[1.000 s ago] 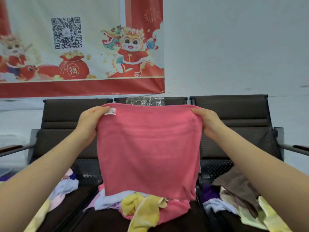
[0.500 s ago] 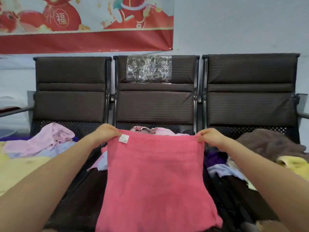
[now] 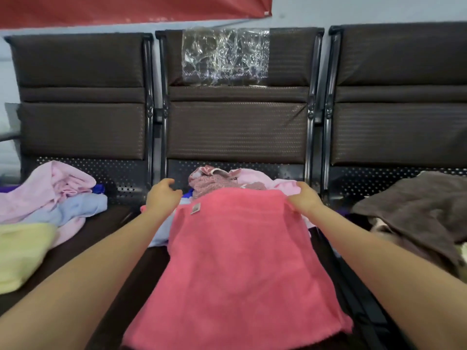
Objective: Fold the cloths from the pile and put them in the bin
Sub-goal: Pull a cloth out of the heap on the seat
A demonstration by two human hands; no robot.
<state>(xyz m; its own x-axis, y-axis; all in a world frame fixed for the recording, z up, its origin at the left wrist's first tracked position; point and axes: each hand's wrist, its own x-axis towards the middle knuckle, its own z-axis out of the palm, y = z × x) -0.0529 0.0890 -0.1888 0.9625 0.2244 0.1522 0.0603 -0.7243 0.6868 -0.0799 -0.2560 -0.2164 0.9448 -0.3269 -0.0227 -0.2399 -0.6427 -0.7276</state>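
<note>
**Pink cloth lowered and spread on the middle seat; left hand has let go**

A second ago both hands held the pink cloth (image 3: 235,269) up by its top corners, hanging in front of the seat backs. It now lies spread down the middle seat (image 3: 237,130), its far edge draped over the pile (image 3: 222,180) of pink and patterned cloths at the back of that seat, its near edge towards the person. The small label (image 3: 195,207) sits face up near the far left corner.

The left hand (image 3: 163,197) has released its corner: it hovers just beside the cloth's far left edge, fingers loosely curled and holding nothing. The right hand (image 3: 304,197) still pinches the far right corner, fingers bent over the edge. Both forearms reach forward on either side of the cloth.

I judge the cloth is laid out as a flat base for its first fold; no fold shows yet. No bin is in view. More loose cloths wait on the left seat (image 3: 78,130) and a brown cloth (image 3: 414,205) on the right one.
</note>
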